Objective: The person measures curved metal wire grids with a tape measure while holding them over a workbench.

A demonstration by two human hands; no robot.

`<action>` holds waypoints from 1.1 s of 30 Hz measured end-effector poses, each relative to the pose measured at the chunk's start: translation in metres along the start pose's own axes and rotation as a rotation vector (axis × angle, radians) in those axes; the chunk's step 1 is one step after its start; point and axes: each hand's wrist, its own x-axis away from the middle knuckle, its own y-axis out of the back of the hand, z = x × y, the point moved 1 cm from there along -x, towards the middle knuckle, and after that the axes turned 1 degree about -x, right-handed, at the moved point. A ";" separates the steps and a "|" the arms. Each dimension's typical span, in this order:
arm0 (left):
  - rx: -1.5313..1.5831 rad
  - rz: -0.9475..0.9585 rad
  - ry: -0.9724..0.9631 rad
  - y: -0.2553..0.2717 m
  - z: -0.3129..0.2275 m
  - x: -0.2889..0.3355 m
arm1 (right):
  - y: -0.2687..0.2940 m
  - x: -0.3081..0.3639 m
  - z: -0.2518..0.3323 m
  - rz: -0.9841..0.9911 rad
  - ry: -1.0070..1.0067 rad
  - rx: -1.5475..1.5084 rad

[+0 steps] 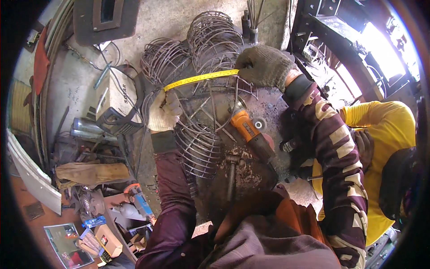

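Observation:
A yellow tape measure (201, 79) is pulled out between my hands, above a bench strewn with bent metal rods. My left hand (165, 112), in a pale knitted glove, is closed at the blade's left end. The blade's right end goes into my right hand (264, 67), which wears a grey-brown glove and is closed round it; the tape's case is hidden. Below the tape lies a curved wire frame (199, 148) of ribbed metal rods. An orange angle grinder (245, 127) rests right of that frame, and a hammer-like metal tool (232, 175) lies nearer me.
Coiled metal rings (212, 38) are stacked at the bench's far side, beside a cup of thin rods (254, 33). A boxy welding machine (117, 98) stands at left, a welding mask (107, 22) beyond it. A person in a yellow shirt (380, 121) is close at my right.

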 end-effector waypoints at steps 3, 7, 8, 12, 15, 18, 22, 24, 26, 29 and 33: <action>-0.045 -0.070 -0.032 -0.004 0.004 -0.001 | -0.003 -0.002 -0.006 0.027 -0.019 -0.016; 0.021 -0.010 0.057 0.005 0.003 0.000 | 0.006 0.001 0.007 -0.020 0.060 -0.012; 0.051 0.007 0.092 0.006 0.000 0.004 | 0.011 0.002 0.014 0.013 0.045 -0.075; -0.003 -0.155 -0.039 0.002 0.000 0.014 | 0.021 0.002 0.035 0.162 0.100 -0.134; -0.035 -0.375 -0.147 -0.013 0.007 0.010 | 0.015 0.000 0.029 0.165 0.107 -0.006; 0.070 -0.152 -0.022 -0.003 0.006 0.003 | 0.004 -0.006 0.005 0.137 0.088 -0.019; 0.041 -0.125 -0.025 -0.003 0.003 0.007 | 0.000 -0.012 0.007 0.117 0.015 0.017; 0.018 -0.181 -0.049 -0.003 0.007 0.005 | 0.004 -0.012 0.007 0.136 -0.049 0.014; -0.014 -0.198 -0.080 -0.002 0.007 0.005 | 0.008 -0.010 0.009 0.158 -0.100 -0.006; 0.028 -0.258 -0.069 -0.006 0.008 0.001 | 0.012 -0.003 0.008 0.124 -0.104 -0.024; 0.042 -0.119 -0.027 -0.003 0.005 0.003 | 0.014 0.000 0.016 0.141 -0.120 -0.104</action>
